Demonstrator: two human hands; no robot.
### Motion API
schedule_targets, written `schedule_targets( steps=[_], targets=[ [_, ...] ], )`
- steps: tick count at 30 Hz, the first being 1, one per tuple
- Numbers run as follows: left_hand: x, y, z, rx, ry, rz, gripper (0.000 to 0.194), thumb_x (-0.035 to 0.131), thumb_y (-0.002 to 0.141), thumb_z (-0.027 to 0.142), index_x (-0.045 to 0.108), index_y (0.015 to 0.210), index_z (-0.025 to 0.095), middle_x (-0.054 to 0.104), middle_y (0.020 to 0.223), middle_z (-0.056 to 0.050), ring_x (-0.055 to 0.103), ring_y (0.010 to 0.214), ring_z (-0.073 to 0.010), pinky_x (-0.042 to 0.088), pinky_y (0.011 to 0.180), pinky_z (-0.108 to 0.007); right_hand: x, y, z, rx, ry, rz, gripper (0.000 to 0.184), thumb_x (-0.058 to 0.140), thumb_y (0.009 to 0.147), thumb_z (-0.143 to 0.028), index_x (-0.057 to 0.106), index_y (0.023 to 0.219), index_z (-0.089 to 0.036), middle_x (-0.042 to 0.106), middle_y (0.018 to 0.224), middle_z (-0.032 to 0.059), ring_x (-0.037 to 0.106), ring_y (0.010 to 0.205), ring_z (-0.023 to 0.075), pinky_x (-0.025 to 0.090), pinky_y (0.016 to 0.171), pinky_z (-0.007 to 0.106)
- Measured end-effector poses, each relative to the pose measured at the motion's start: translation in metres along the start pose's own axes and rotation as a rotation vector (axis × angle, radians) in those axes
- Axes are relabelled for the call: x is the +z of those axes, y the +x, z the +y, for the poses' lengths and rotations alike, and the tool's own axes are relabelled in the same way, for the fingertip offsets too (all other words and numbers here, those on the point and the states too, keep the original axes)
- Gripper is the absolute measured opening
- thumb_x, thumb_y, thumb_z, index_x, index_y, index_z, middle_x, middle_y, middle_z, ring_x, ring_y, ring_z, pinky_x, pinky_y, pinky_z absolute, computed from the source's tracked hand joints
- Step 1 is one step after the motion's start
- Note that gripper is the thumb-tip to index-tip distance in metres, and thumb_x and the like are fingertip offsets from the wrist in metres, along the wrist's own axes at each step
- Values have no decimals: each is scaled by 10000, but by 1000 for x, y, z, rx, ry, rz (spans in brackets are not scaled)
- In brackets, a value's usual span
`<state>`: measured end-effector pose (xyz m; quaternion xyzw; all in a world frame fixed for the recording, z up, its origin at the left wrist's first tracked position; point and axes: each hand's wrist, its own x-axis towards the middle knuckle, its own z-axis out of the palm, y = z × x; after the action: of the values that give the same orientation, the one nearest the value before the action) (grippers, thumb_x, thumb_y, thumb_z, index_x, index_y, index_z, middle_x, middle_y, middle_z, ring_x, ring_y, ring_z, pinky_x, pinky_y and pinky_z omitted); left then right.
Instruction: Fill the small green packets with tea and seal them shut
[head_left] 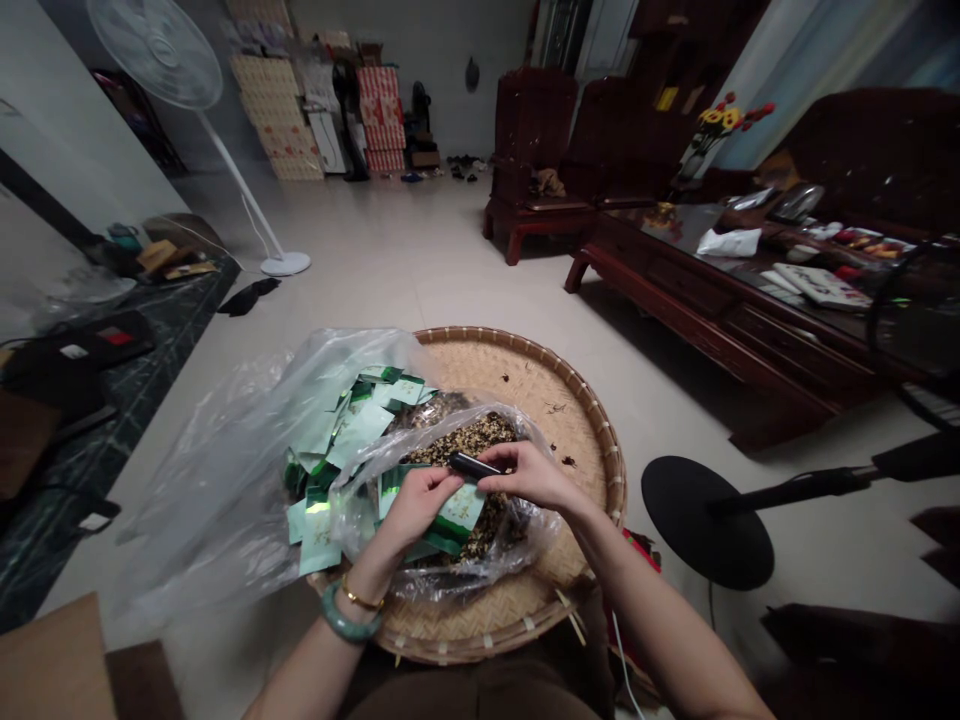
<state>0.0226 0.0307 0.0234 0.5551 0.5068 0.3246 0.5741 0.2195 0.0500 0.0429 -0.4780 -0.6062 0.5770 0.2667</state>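
Observation:
My left hand [416, 507] is closed on a small green and white packet [459, 512], held over a clear plastic bag of dried loose bits [480, 440]. My right hand [529, 475] pinches a black scoop-like tool [474, 465] at the packet's mouth. A jade bangle and a gold bracelet sit on my left wrist. Both bags rest on a round woven bamboo tray [585, 400]. A second clear bag [247, 460] to the left holds several green and white packets [352, 425].
A dark wooden coffee table [720, 310] with clutter runs along the right, wooden chairs behind it. A black fan base [709, 520] stands on the floor at right. A white standing fan [281, 262] and stacked cartons are at the back. A dark low counter [112, 390] lies left.

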Motion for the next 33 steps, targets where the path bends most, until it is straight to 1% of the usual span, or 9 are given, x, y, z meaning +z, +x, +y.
schedule_targets(
  steps=[5,10,14,18,23,26,28,31,33],
  targets=[
    [-4,-1,-2,2,-31,58,371,626,733,472,673,621,121,529,532,22,419,531,-110,313,506,-219,-18,-10,14,15,59,28,432,740,680,-409,692,1024,-152,717,949,55,644,795,182,498,736,314],
    [-7,-3,0,-44,-325,150,340,737,638,448,665,718,126,620,603,6,537,567,-132,421,557,-230,-31,-22,44,14,-306,148,440,757,665,-315,682,1066,-149,703,1049,93,636,943,256,474,849,388],
    [1,-5,4,-94,-470,203,385,804,558,407,659,789,135,668,634,-3,592,579,-141,465,573,-232,-20,-25,46,-20,-519,100,394,763,657,-288,699,1019,-146,707,1008,107,629,915,278,472,829,413],
    [10,-5,3,-75,-462,240,350,814,550,377,670,757,134,682,657,-5,584,583,-125,459,569,-215,8,-14,21,-128,-273,218,364,649,787,-412,674,1067,-182,696,1044,81,627,911,216,487,781,335],
    [12,-7,-2,-4,-398,307,277,797,575,366,717,687,126,687,666,-14,569,622,-127,446,603,-216,40,5,3,-149,-20,198,298,687,721,-466,689,684,-170,664,641,12,567,596,138,437,556,242],
    [10,-9,-5,-4,-429,308,270,778,606,378,724,679,124,674,646,-13,547,594,-119,427,573,-215,42,6,3,-119,36,192,284,686,717,-436,668,652,-160,616,590,-8,512,524,105,398,499,222],
    [8,-10,-6,-14,-456,292,282,763,628,393,721,677,119,664,628,-14,533,565,-114,413,548,-216,38,3,4,-72,90,137,284,672,722,-438,659,676,-157,568,566,-26,464,461,81,367,440,208],
    [5,-9,-4,-21,-458,281,315,746,648,414,735,735,111,696,672,-35,565,585,-131,426,561,-226,31,0,2,16,209,34,311,697,686,-446,655,827,-172,536,589,-47,444,436,73,372,383,192],
    [3,-9,-1,-26,-447,272,359,737,660,427,749,824,107,734,772,-68,613,654,-163,455,604,-242,30,-2,-1,49,254,1,355,741,642,-419,639,885,-180,542,612,-51,457,456,74,401,378,186]
  ],
)
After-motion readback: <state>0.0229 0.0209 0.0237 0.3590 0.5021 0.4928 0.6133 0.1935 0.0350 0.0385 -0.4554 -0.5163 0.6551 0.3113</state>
